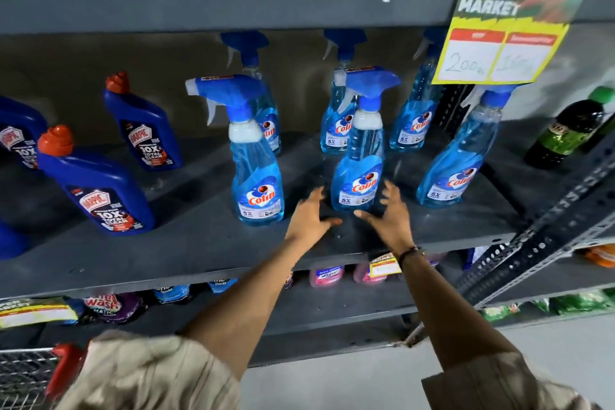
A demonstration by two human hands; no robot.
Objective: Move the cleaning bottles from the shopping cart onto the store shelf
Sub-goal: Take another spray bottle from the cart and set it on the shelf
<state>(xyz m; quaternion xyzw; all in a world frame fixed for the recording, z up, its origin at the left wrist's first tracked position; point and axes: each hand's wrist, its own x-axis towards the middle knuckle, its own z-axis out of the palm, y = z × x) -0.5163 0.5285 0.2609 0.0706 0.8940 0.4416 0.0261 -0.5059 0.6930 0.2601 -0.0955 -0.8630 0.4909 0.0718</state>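
Note:
Several blue Colin spray bottles stand upright on the grey store shelf (206, 243). The front middle spray bottle (361, 156) stands between my two hands. My left hand (311, 215) is just left of its base and my right hand (389, 213) just right of it, both with fingers spread and holding nothing. Another spray bottle (256, 163) stands to the left and a third (457, 160) to the right. A corner of the shopping cart (30, 373), wire mesh with a red bumper, shows at the bottom left; its inside is hidden.
Dark blue Harpic bottles (100, 190) with orange caps stand on the shelf's left part. A dark bottle with a green cap (575, 130) stands far right. A yellow price sign (499, 43) hangs from the shelf above. A perforated metal upright (545, 236) slants at right. Packets fill the lower shelf.

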